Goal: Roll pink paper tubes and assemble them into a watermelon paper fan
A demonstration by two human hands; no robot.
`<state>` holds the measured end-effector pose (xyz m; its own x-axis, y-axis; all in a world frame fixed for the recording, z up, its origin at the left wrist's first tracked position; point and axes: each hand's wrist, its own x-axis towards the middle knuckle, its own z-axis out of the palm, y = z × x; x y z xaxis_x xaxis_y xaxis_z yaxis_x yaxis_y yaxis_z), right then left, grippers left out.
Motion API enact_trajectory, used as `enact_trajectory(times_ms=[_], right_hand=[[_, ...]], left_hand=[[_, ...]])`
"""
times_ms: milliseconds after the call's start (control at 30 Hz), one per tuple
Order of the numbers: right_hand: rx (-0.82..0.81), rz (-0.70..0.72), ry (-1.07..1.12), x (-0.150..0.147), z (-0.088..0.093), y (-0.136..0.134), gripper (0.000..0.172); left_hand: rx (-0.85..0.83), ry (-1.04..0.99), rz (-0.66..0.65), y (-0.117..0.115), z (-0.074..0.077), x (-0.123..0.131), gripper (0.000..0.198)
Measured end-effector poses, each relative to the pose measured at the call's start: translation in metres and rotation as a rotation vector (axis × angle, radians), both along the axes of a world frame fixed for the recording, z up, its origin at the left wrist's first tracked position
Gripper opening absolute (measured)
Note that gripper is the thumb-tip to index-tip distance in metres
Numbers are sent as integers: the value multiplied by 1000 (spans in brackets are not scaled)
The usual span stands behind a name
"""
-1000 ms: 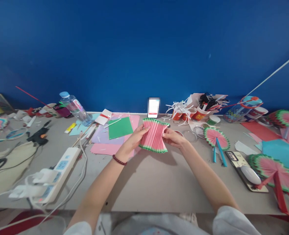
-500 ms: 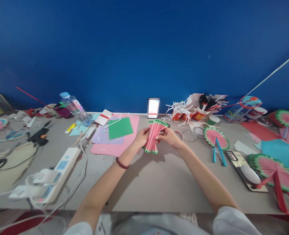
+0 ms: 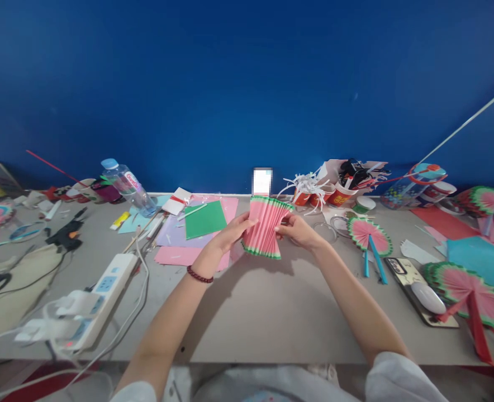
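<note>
A pleated paper sheet [image 3: 266,226], pink with green edges, is held up above the grey table between both hands. My left hand [image 3: 233,231] pinches its left side, thumb in front. On its right side, my right hand [image 3: 296,230] grips the pleats between thumb and fingers. The sheet is partly spread, its folds running up and down. Behind it, a phone [image 3: 262,181] with a lit, blurred screen leans on the blue wall. To the left lie a green paper sheet [image 3: 205,219] and pink paper [image 3: 174,255].
Finished watermelon-like paper fans [image 3: 370,235] lie to the right, near a phone with a white mouse [image 3: 428,297] on it. Paper cups [image 3: 342,195] stand at the back. On the left are a power strip [image 3: 104,298], a water bottle [image 3: 129,187] and a glue gun [image 3: 66,234].
My hands have moved apart, and the pleated paper between them has spread wider. My left hand has shifted left and my right hand slightly right.
</note>
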<state>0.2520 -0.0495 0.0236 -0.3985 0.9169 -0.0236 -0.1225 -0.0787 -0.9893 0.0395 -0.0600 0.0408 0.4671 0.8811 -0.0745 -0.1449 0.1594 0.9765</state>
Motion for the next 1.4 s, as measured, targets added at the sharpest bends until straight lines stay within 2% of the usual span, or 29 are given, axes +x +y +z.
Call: enact_trajectory(times_ms=[100,167,400,600,700,800,867,1000,1133,1233,1400], right_hand=[[6,112,38,5,0,2,27],[11,129,42,6,-1,2,27],[-8,-2,10,-2,1,-2,25],[-5,-52,-5,-9,1,-5,29],[13,-70,8,-13,1,-7,27],[33,-69,8,-16,4,-11,26],[29,-74,20,-18,7,-13,27],[18,-108,54,-18,6,-12,29],[12,-179,48,-15,-1,-6,27],[-33,-133,33,-10,-8,-1,25],[-75,-113,76,-5,-19,4,22]], left_hand=[[55,-26,19,4,-3,-2,54],[68,-24,49,5,-6,0,56],[162,99,53,0,-7,10,40],[372,357,239,-5,-7,18,17],[329,267,270,-4,-12,22,14],[205,160,411,-1,-15,23,26],[171,161,474,0,-15,23,23],[244,247,399,-5,-8,22,16],[459,362,309,-11,-5,23,19],[594,423,271,-14,-3,23,14],[565,462,101,-17,6,15,28]])
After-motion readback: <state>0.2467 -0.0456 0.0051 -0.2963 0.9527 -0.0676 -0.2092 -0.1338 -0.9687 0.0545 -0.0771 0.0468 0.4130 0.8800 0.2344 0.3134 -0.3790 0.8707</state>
